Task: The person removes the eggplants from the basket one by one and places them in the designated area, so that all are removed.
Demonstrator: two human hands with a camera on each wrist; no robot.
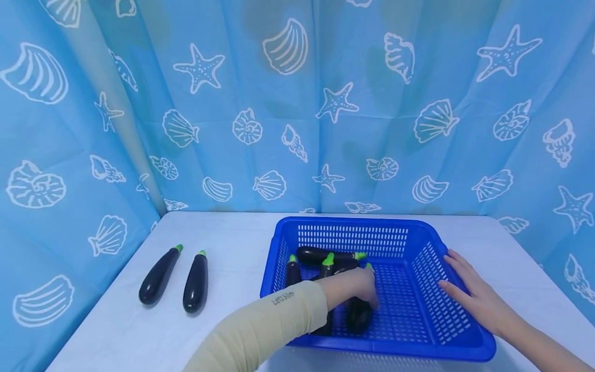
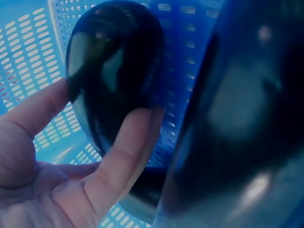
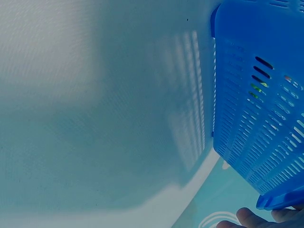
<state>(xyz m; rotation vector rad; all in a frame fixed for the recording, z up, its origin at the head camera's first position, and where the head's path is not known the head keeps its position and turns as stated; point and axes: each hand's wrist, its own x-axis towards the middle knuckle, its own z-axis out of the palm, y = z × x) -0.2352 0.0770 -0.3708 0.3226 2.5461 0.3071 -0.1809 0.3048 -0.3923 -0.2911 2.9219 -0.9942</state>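
Sleeve point(image 1: 260, 330) closest; your left hand point(image 1: 357, 285) pinches the basket's point(image 1: 418, 350) seven-o'clock eggplant point(image 1: 359, 316), gripping step imo. Lifting needs it snug; right hand point(image 1: 474, 294) rests unclenched at three.

White tbl point(image 1: 234, 310) w/ blue bskt point(image 1: 400, 302) & 2 eggplants point(image 1: 196, 284)

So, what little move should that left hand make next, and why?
Probably a gentle lift of the eggplant: the left hand has its fingers around it inside the blue basket, and the right hand rests on the basket's rim, which could help keep it steady.
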